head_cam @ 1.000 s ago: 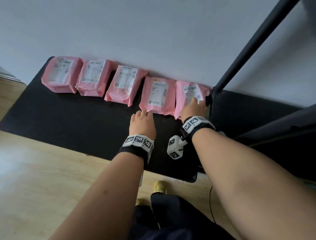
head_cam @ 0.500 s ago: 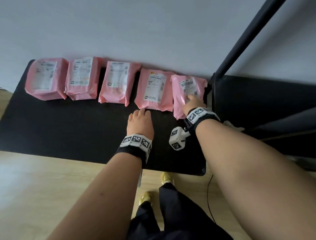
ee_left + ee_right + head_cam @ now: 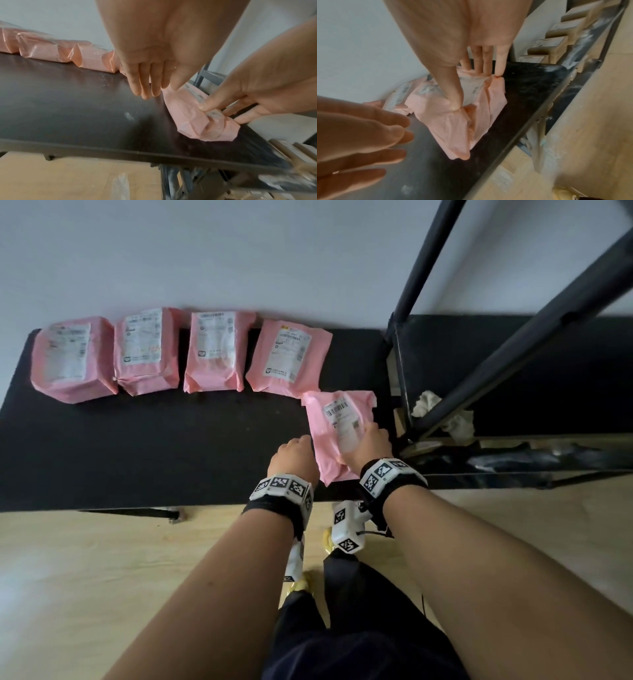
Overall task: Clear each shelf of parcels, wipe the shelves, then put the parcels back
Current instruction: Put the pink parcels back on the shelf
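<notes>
Right hand [image 3: 368,445] fingers [image 3: 485,63] round pink parcel [image 3: 337,433]

Right of the grip, a crumpled white cloth [image 3: 442,414] lies behind a dark slanted metal post [image 3: 534,326]. Below the grip: pale wooden floor [image 3: 85,577]. Brown cardboard boxes [image 3: 556,40] stand lower right.

Printing on the parcel [image 3: 337,436] label too small to read. Underside of that parcel hidden by right hand [image 3: 368,445] fingers. Left hand [image 3: 294,455] fingertips hidden from the head camera behind the knuckles. Shelf [image 3: 137,457] cut off at the left edge. Rag [image 3: 445,414] partly hidden behind the slanted post [image 3: 513,337]. Boxes [image 3: 556,40] blurred.
</notes>
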`<control>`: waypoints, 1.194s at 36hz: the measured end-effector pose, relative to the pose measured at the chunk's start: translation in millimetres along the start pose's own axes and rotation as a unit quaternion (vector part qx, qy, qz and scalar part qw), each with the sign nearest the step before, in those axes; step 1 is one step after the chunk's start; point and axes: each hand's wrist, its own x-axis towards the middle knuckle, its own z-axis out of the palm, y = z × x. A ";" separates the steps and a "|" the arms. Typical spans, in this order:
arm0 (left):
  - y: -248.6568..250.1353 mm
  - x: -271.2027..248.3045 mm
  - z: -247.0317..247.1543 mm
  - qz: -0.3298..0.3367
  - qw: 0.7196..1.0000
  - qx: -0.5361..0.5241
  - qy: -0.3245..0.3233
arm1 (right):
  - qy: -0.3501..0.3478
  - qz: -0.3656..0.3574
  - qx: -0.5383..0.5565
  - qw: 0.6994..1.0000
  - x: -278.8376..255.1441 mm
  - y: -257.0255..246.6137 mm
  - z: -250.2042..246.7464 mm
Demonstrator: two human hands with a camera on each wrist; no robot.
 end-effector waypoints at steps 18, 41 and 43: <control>7.0 -56.8 50.3 -0.001 0.998 -0.023 -0.065 | -0.021 0.032 0.089 0.995 -77.0 77.0 3.6; 344.8 -138.0 150.3 0.140 0.987 -0.055 -0.059 | 0.094 0.100 0.220 0.966 -80.8 360.6 -222.4; 376.0 -144.1 162.2 0.152 0.985 -0.061 -0.058 | 0.101 0.108 0.213 0.966 -78.7 385.5 -245.5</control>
